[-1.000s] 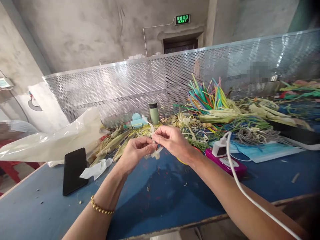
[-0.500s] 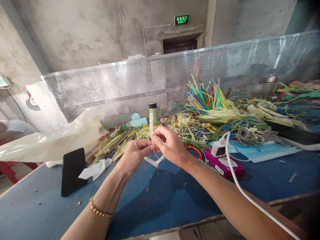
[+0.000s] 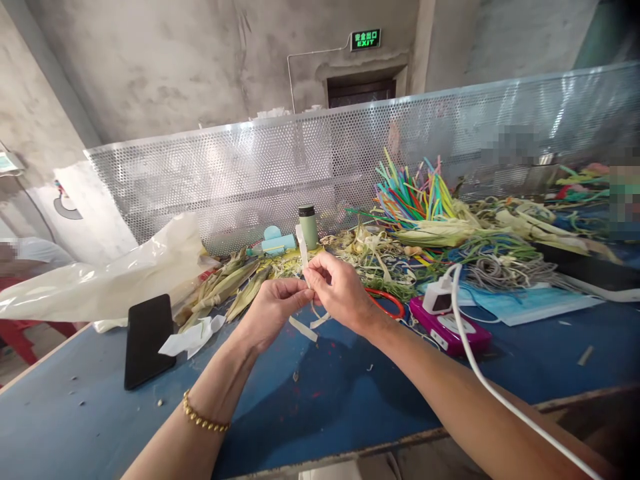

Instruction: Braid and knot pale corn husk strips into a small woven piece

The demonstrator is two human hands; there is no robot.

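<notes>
My left hand and my right hand meet over the middle of the table, fingertips pressed together. Between them they pinch a pale husk strip, whose flat end stands upright above the fingers. Two pale tails hang below the hands; the spot where the pieces join is hidden by my fingers. Behind the hands stands a green bottle with a black lid. Dry corn husks lie to the left of my left hand, and a red ring is just beyond my right wrist.
On the blue table lie a black phone, white scraps and a magenta box with a white cable crossing my right forearm. Coloured stems, grey cord and a blue mask sit right, before a perforated metal screen.
Both hands stay nearly in place, still pinching. The strip's upright end leans slightly further left, and the tails below have shifted apart. The view has moved very slightly.
</notes>
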